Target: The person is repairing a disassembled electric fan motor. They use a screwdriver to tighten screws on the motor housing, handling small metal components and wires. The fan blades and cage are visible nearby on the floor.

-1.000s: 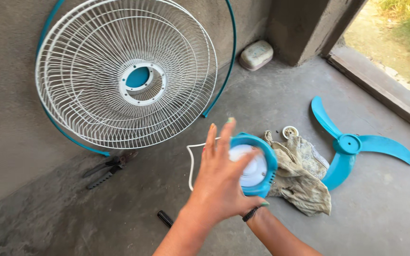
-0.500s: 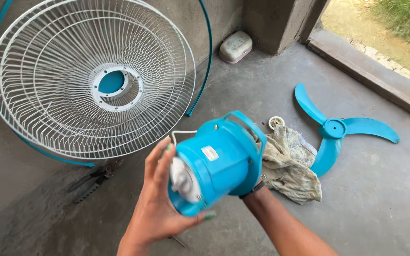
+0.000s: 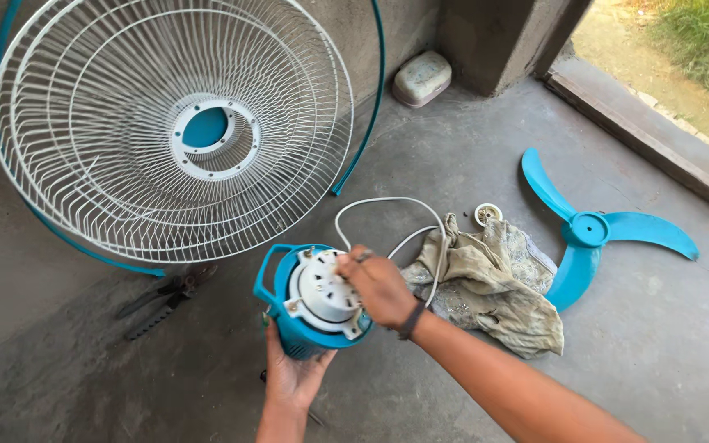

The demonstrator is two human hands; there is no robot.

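Blue fan motor housing (image 3: 309,316), its white face turned up, sits low in the frame's centre. Left hand (image 3: 295,373) cups it from below, fingers closed on its underside; right hand (image 3: 381,287) grips its right rim. A white cord (image 3: 387,215) loops toward the rag (image 3: 486,283). Pliers (image 3: 166,297) lie left, fan blade (image 3: 592,234) right, wire grille (image 3: 166,123) upper left.

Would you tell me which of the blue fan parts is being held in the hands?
The blue motor housing, cradled by the left hand with the right hand on top; the blue blade lies untouched on the floor.
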